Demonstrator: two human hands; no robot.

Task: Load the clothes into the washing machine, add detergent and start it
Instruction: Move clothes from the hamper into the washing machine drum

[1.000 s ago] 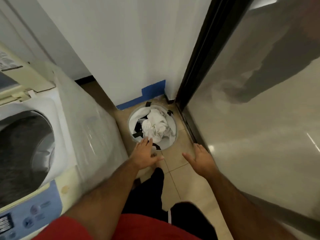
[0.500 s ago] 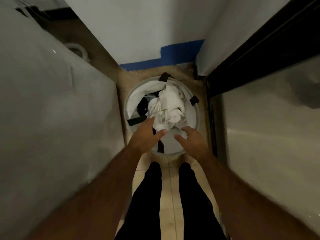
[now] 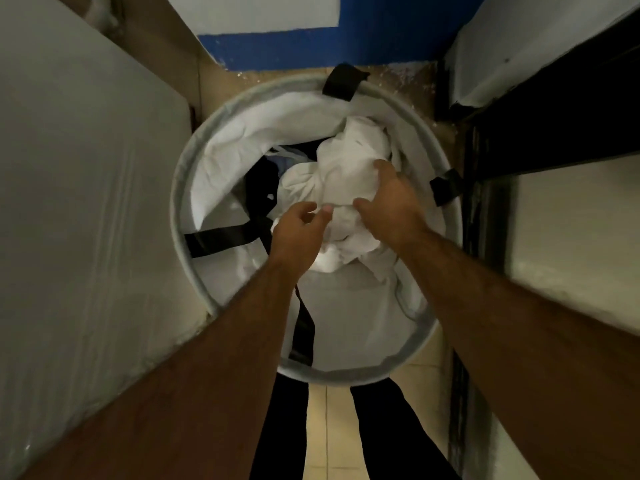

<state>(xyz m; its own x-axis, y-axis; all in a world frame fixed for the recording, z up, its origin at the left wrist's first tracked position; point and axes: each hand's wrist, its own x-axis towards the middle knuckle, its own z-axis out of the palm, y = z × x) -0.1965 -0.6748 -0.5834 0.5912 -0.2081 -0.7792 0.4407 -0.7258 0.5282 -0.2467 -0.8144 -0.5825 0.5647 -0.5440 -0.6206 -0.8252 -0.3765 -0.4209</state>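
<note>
Right hand (image 3: pixel 393 199) spread on white clothes (image 3: pixel 341 174) (left hand (image 3: pixel 298 233) curled beside).

Dim, soft overall; wide-angle stretch at edges.

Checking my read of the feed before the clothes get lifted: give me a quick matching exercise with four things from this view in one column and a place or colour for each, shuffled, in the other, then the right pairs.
Things:
1. white clothes
2. black strap
3. blue band
4. right hand

Places or colours:
A. painted along the foot of the far wall
B. bunched in the middle of the laundry basket
C. on top of the bundle, fingers spread over it
D. runs across the basket's white lining on the left

Pairs: 1-B, 2-D, 3-A, 4-C
</note>
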